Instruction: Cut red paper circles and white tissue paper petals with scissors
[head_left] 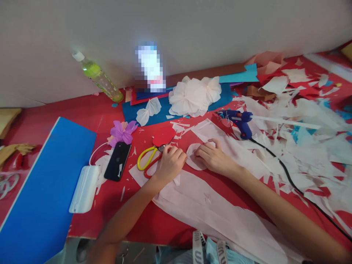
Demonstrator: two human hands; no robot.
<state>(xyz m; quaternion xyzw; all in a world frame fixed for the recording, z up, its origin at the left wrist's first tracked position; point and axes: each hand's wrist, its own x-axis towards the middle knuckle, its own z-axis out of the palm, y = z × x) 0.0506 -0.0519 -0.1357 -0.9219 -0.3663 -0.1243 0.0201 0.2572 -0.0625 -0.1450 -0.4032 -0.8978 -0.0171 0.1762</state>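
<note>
My left hand (172,163) rests curled on the red table, its fingers closed at the edge of a small round piece of pale pink tissue paper (194,159). My right hand (213,156) lies on the other side of that same piece, fingers bent and pinching it. Both hands sit on a long sheet of pale pink tissue (209,209). Yellow and red scissors (150,159) lie just left of my left hand, with a red paper shape (164,136) at their blades.
A blue glue gun (239,120) with a black cord lies behind my right hand. A black phone (117,160), white power bank (84,189), purple paper flower (123,132), white tissue flowers (194,95), a bottle (100,77), blue board (41,187) and many paper scraps (302,139) surround.
</note>
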